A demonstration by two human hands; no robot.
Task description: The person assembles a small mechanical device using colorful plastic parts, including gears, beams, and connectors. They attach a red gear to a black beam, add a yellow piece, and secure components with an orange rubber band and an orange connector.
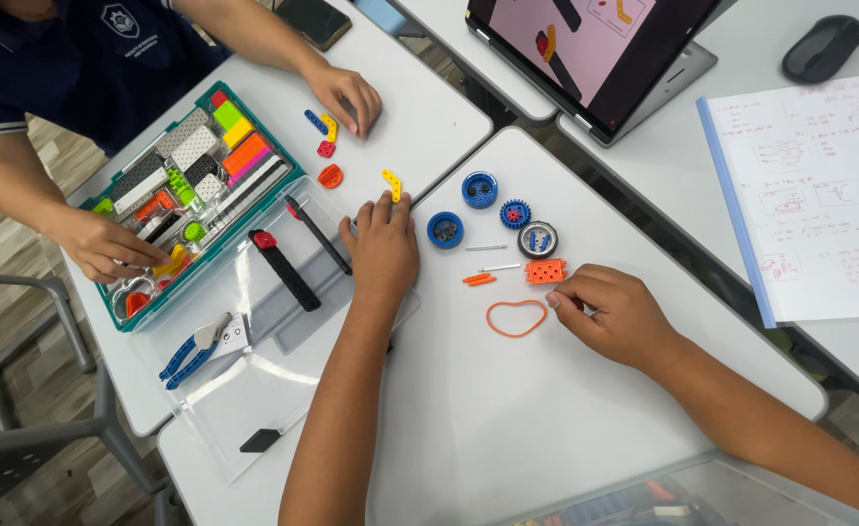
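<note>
While both hands (383, 248) (613, 312) rest, orange band (516, 318) lies between

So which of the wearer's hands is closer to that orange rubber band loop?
The right hand: its fingertips sit just right of the orange rubber band. The left hand lies flat farther off, up and to the left.

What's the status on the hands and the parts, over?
Left hand flat on the table, fingers by the yellow piece. Right hand pinched shut beside the orange band, hold unclear. Another person's hands work the parts tray.
</note>
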